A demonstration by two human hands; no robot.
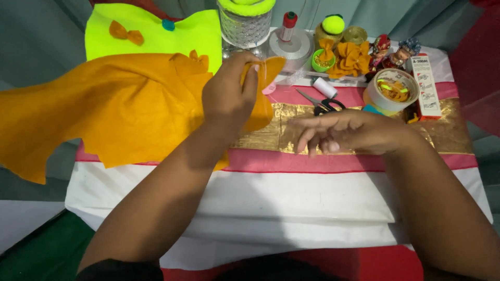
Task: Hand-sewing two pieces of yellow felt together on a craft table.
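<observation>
Head view of a craft counter covered by a white cloth with pink and gold bands. The left edge of the large orange felt sheet is cut off by the frame, and the person's left forearm hides part of its lower right corner. The left hand is raised above the counter and pinches a small orange felt piece between thumb and fingers; the hand covers the left part of that piece. The right hand hovers low over the gold band, just right of the piece, fingers loosely spread and holding nothing. The scissors lie just behind the right hand, their handles partly hidden by its fingers. The jar at the back is cut off at its top.
</observation>
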